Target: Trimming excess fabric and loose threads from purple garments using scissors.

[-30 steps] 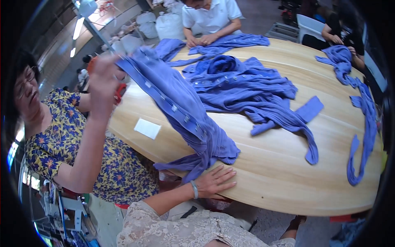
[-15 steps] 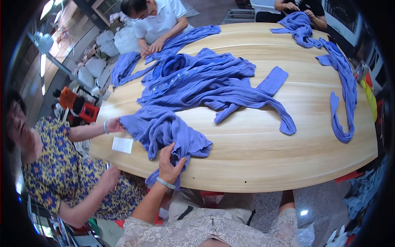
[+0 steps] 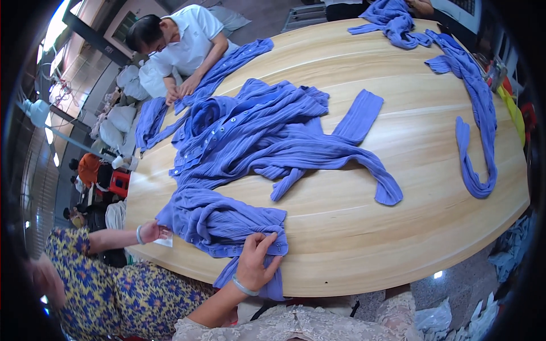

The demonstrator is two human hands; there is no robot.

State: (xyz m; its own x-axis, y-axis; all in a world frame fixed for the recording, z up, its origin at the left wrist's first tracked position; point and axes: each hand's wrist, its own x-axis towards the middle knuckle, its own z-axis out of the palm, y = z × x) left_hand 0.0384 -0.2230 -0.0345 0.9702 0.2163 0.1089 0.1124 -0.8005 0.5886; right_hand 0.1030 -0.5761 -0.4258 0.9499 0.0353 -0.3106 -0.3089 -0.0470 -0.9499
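My left hand [image 3: 256, 266], wearing a pale bangle, grips the front edge of a blue ribbed cardigan [image 3: 219, 219] near its lower right corner. Its thumb and fingers close on the buttoned border, and one part of the garment hangs over the table's near edge beside my wrist. On the left, a co-worker's hand [image 3: 154, 231] is at the other end of this cardigan. My right hand is out of sight; only the lace sleeve [image 3: 398, 318] shows at the lower edge.
A wooden table [image 3: 443, 227] carries more blue cardigans [image 3: 267, 131] in the middle. A long blue knit piece [image 3: 475, 108] lies on the right. Across the table a person in a white shirt [image 3: 193, 37] handles another garment. White sacks [image 3: 119, 119] stand at left.
My left hand has moved right and toward me, and the cardigan's front border lies straighter. The co-worker's free hand has drawn back from the table. The whole view has shifted.
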